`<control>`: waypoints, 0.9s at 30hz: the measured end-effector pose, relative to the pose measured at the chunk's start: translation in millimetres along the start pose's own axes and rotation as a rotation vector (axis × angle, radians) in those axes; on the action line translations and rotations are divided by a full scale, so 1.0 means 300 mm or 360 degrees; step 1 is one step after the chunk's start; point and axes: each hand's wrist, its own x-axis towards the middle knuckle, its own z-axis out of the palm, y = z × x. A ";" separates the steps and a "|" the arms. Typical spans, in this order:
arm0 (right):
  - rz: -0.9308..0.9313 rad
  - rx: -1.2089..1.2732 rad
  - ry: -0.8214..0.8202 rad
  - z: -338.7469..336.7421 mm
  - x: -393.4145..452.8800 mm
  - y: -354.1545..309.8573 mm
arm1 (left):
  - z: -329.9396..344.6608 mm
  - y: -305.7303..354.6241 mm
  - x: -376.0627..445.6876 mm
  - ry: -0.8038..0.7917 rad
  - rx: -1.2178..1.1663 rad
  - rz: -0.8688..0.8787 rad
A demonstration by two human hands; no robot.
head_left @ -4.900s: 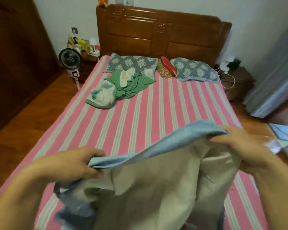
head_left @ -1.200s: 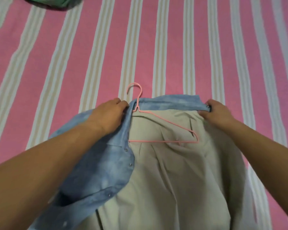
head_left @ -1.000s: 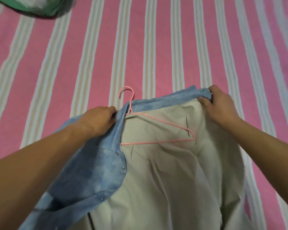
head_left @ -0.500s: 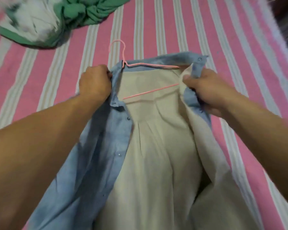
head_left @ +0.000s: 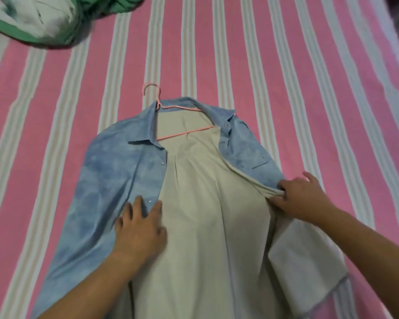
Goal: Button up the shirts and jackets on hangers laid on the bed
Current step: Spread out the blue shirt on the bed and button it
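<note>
- The blue shirt lay open and unbuttoned on the bed, collar toward 12 o'clock, its beige inner side facing up.
- A pink hanger sat inside the collar, its hook pointing to 12 o'clock.
- The left hand rested flat with straight fingers on the left front panel's buttoned edge, at about 7 o'clock of the collar.
- The right hand pinched the right panel's edge, at 4 o'clock of the collar.
- A green and white garment lay bunched at 10 o'clock, well apart.

Matt blue cloth shirt, smooth pink hanger, striped woven bedsheet
</note>
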 end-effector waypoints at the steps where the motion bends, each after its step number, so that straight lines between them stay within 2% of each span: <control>1: 0.0017 -0.0008 -0.0085 -0.016 -0.004 0.030 | 0.003 -0.014 -0.004 -0.0056 0.0058 -0.0068; 3: 0.0050 -0.0012 -0.0128 -0.068 -0.032 0.068 | -0.014 -0.032 -0.010 -0.0049 0.0142 -0.0164; 5: 0.0079 -0.0067 0.0029 -0.166 -0.092 0.074 | -0.044 -0.045 -0.007 0.0004 -0.0040 -0.0191; 7: 0.0087 0.0264 0.0105 -0.282 -0.168 0.035 | -0.088 -0.057 -0.026 0.0146 -0.0424 -0.0179; 8: 0.0062 0.0543 0.0022 -0.333 -0.211 -0.008 | -0.111 -0.067 -0.042 0.0254 -0.0597 -0.0168; 9: -0.0021 0.0791 -0.0104 -0.375 -0.260 -0.074 | -0.134 -0.076 -0.065 0.0373 -0.0756 -0.0143; 11: -0.0454 0.0961 -0.0382 -0.386 -0.364 -0.231 | -0.183 -0.078 -0.119 0.0491 -0.0882 -0.0015; 13: -0.0969 0.0968 -0.0797 -0.297 -0.447 -0.414 | -0.195 -0.067 -0.154 0.0409 -0.0972 -0.0057; 14: -0.1130 0.0901 -0.1006 -0.235 -0.479 -0.478 | -0.194 -0.052 -0.166 0.0336 -0.1007 -0.0122; 15: -0.1200 0.0896 -0.1187 -0.184 -0.493 -0.513 | -0.186 -0.027 -0.170 0.0257 -0.1039 -0.0165; 16: -0.1171 0.1072 -0.1354 -0.135 -0.483 -0.512 | -0.168 -0.003 -0.172 0.0149 -0.1027 -0.0180; 17: -0.1062 0.1473 -0.1463 -0.104 -0.455 -0.483 | -0.147 0.026 -0.178 0.0024 -0.0968 -0.0174; 18: -0.0874 0.1993 -0.1462 -0.084 -0.425 -0.436 | -0.115 0.052 -0.184 -0.0085 -0.0876 -0.0149; 19: -0.0594 0.2492 -0.1282 -0.054 -0.383 -0.369 | -0.084 0.082 -0.193 -0.0172 -0.0806 -0.0116; 20: -0.0251 0.2869 -0.0936 -0.039 -0.347 -0.290 | -0.057 0.116 -0.207 -0.0246 -0.0793 -0.0109; 21: 0.0129 0.3037 -0.0496 -0.011 -0.309 -0.201 | -0.030 0.152 -0.221 -0.0323 -0.0843 -0.0130; 22: 0.0456 0.2995 -0.0103 0.023 -0.274 -0.107 | -0.006 0.186 -0.235 -0.0413 -0.0951 -0.0181; 23: 0.0723 0.2764 0.0164 0.061 -0.247 -0.021 | 0.010 0.220 -0.249 -0.0497 -0.1071 -0.0261; 24: 0.0897 0.2453 0.0237 0.119 -0.219 0.043 | 0.028 0.245 -0.259 -0.0548 -0.1166 -0.0347; 25: 0.0988 0.2122 0.0158 0.169 -0.195 0.085 | 0.050 0.254 -0.261 -0.0570 -0.1194 -0.0395; 27: 0.0925 0.1643 -0.0177 0.236 -0.162 0.088 | 0.065 0.233 -0.264 -0.0608 -0.1084 -0.0378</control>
